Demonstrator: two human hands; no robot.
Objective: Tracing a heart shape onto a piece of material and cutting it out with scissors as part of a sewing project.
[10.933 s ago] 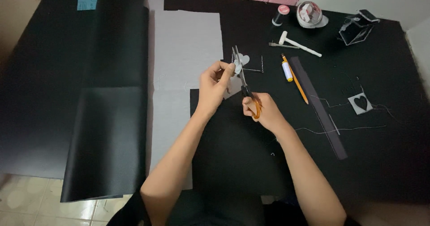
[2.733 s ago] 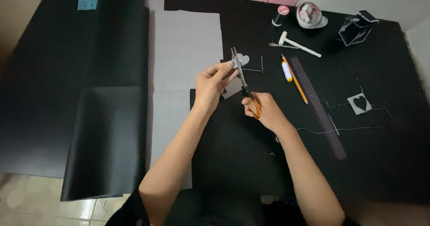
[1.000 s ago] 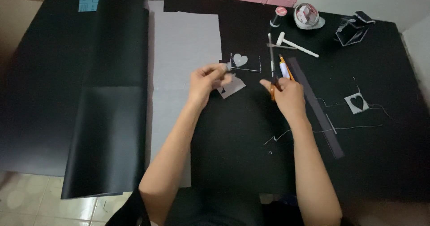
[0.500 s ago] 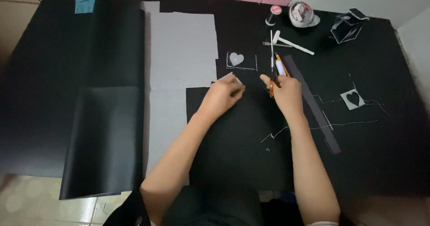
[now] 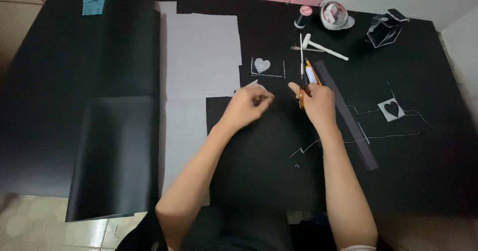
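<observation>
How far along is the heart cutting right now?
Done: a grey heart lies cut out on the black table, and a scrap with a heart-shaped hole sits at right. In hand: right hand on the orange-handled scissors, left hand on a grey offcut. Left: the grey sheet is mostly uncut.

One view only — your head camera, looking steeply down from above onto the black table (image 5: 428,181), near enough that your forearms fill the lower frame.

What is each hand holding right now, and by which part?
The right hand grips the scissors by their orange handles, blades pointing away. The left hand pinches a grey paper scrap by its lower end.
</observation>
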